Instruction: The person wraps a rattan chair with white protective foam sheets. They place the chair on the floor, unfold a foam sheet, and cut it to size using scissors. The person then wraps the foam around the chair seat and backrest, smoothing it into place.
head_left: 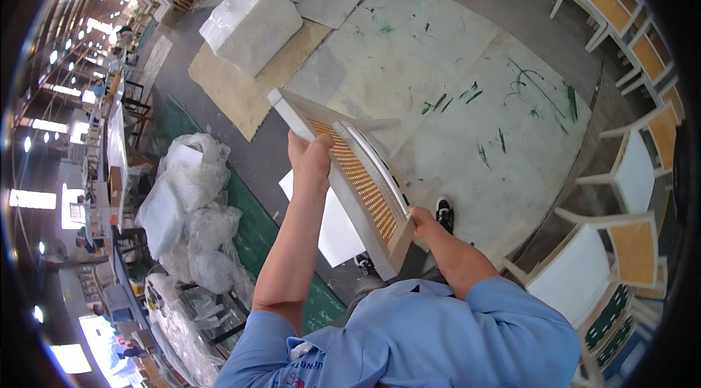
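In front of my body is a pale wooden chair [363, 182], tilted, with a woven tan cane panel [358, 172] in its curved frame. My left hand [310, 159] is closed around the frame's upper left side. Lower down on the right, my right hand [423, 222] grips the frame near its corner. A flat white surface [337, 227], which looks like the chair's seat, shows below the left edge of the frame. Most of the chair's legs are hidden. My shoes show on the floor close to the frame's lower end.
A plastic-wrapped white block [252, 26] sits on a tan sheet [219, 88] at the far left. Clear plastic bags [193, 205] are heaped left of me. Several pale chairs [573, 264] line the right side. Green-marked sheets [467, 96] cover the floor ahead.
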A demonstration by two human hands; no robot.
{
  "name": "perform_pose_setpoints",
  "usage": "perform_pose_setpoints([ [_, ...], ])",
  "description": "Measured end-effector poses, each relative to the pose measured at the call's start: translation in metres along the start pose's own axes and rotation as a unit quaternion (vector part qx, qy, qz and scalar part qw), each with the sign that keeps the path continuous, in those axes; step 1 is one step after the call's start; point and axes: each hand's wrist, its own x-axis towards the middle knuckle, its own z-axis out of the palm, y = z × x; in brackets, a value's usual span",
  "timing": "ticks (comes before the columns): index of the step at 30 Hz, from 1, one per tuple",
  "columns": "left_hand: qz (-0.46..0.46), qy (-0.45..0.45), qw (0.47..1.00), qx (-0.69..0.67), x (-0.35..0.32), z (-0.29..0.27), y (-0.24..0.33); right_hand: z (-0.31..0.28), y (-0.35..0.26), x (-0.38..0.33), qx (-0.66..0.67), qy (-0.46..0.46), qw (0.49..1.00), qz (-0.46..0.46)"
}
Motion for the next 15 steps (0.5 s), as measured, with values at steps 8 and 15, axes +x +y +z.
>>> perform_pose_setpoints([
  [8,0.048,0.065,0.990,0.114,0.112,0.162,-0.011,-0.004,-0.156,-0.079,-0.247,0.052,0.965,-0.071],
  [15,-0.139,0.111,0.949,0.259,0.137,0.292,-0.033,0.065,-0.269,-0.240,-0.455,-0.064,0.807,-0.371],
])
